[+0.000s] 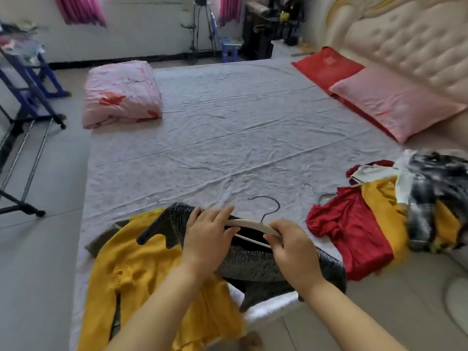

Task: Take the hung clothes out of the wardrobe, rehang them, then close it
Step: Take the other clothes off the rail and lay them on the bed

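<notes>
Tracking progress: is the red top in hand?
No, the red top lies on the bed; left hand and right hand hold the white hanger.

Pale bed [228, 138]. Upper left: folded pink quilt [121, 95]. Upper right: red pillow [326, 67], pink pillow [395, 105]. Bottom: yellow top [136, 274], dark top [253, 264]. Right edge: heap of clothes [395, 206].

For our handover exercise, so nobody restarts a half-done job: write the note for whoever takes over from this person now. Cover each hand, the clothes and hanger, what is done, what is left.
Left hand: pinches the left end of the white hanger.
Right hand: grips its right end.
The hanger lies at the neck of the dark knit top on the bed; not clearly seated in it.
Yellow sweater lies left of it, a pile of clothes to the right.
Done: clothes are out, on the bed.
Left: hang them, put them back, close the wardrobe, which is out of view.
</notes>
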